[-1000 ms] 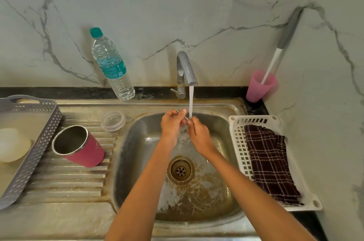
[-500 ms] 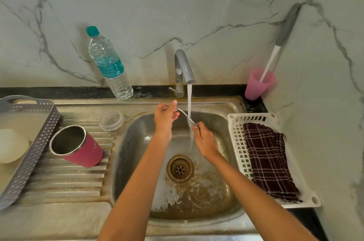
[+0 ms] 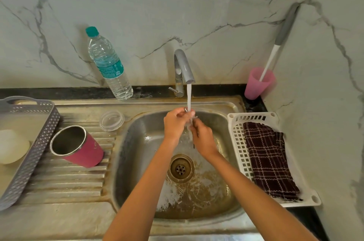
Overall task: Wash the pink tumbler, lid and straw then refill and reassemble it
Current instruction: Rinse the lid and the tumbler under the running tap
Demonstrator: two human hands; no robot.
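I have both hands under the running tap [image 3: 184, 67], rinsing the straw [image 3: 185, 110]. It is thin metal, and only its top end shows, poking out above my left hand [image 3: 175, 123], right where the stream [image 3: 189, 96] lands. The left hand's fingers are curled round the upper part of the straw, and the right hand [image 3: 203, 138] pinches it lower down, over the sink [image 3: 134, 142]. To do this well, I judge I should tilt the open end into the stream so water runs through the bore, then rub along the outside with the right fingers while the left holds firm. A wet metal straw will likely be slippery, and the drain [image 3: 181, 168] sits directly below, so I want one hand gripping it at all times. The pink tumbler [image 3: 78, 148] stands tilted on the ribbed drainboard [image 3: 69, 181] to the left, mouth open, with the clear lid [image 3: 111, 120] just behind it. The water bottle [image 3: 109, 63] for refilling stands against the wall.
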